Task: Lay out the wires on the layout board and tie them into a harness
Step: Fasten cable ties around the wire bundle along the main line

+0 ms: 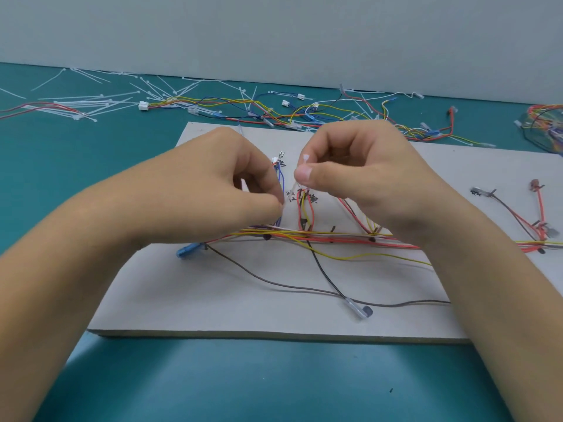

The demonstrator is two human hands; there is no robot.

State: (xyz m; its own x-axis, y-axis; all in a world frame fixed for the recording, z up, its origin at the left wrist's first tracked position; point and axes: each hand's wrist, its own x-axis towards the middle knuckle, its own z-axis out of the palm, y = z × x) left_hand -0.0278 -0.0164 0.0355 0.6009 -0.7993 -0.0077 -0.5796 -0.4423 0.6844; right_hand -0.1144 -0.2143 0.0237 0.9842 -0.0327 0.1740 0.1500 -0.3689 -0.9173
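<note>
A grey layout board (231, 303) lies on the teal table, with red, yellow, white and purple wires (329, 237) running across its middle between dark pegs. My left hand (231, 181) pinches something thin beside the blue wire branch (281, 178); what it pinches is hidden by the fingers. Just to its right, my right hand (359, 175) pinches a white cable tie (305, 159) between thumb and forefinger, above a red and yellow branch (307, 208). A brown wire (268, 281) and a black wire (323, 269) trail loose toward the board's front.
Several loose white cable ties (100, 102) and spare coloured wires with connectors (243, 108) are strewn along the back of the table. Another wire bundle (545, 123) sits at the far right. A blue terminal (189, 249) lies at the board's left edge.
</note>
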